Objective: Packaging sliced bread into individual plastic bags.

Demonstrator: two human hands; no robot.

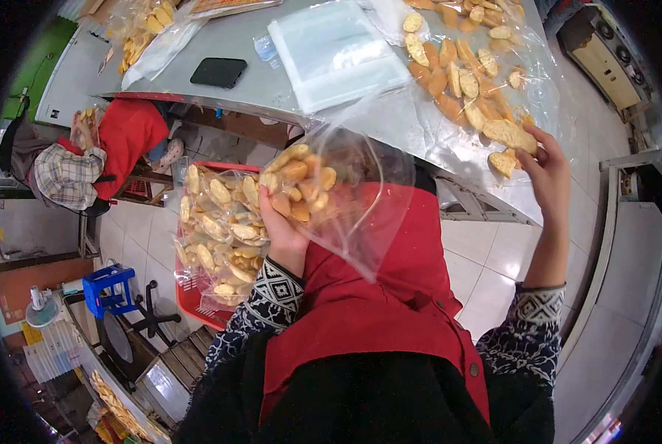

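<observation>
My left hand (284, 226) grips a clear plastic bag (371, 219) partly filled with dry bread slices (298, 178). The bag lies tilted over my red apron, its loose mouth spreading to the right. Out at the right edge of the metal table, my right hand (548, 166) has a long toasted bread slice (509, 136) between thumb and fingers. Just below that slice is a smaller broken piece (503, 163). More loose slices (468, 83) are spread over a clear plastic sheet (542, 105) on the table beyond my right hand.
A stack of flat clear bags (342, 58) and a black phone (218, 72) lie on the table (275, 102). Left of my lap, a red plastic basket (189, 302) holds several filled bags (220, 233). Another person (70, 172) sits at the left, near a blue stool (109, 289).
</observation>
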